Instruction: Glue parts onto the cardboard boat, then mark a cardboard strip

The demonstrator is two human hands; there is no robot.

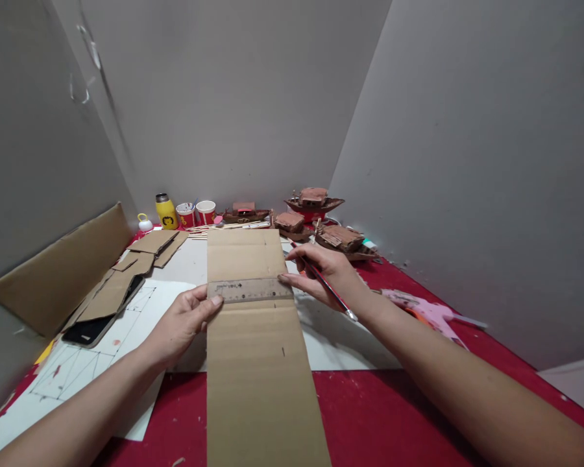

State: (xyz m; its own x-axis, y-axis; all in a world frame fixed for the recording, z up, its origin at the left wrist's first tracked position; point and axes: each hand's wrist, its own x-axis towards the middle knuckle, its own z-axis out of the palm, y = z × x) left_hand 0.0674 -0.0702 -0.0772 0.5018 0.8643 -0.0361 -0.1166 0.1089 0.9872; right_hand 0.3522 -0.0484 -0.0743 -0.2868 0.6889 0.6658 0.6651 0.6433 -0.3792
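Observation:
A long strip of brown cardboard (257,383) runs from the bottom edge up the middle, with short pencil marks on its right half. Across it lies a clear ruler (250,290). My left hand (189,318) grips the cardboard's left edge, its thumb pressing the ruler's left end. My right hand (328,275) is closed around a red and black pencil (327,285), its white-tipped end pointing down toward me. The right thumb touches the ruler's right end at the cardboard's edge.
Cardboard scraps (111,295) partly cover a phone (90,331) on a paper with line drawings (78,370) at left. Behind stand a yellow bottle (166,213), paper cups (206,213) and several model boats (314,202). Pink scraps (425,308) lie at right on the red tabletop (360,415).

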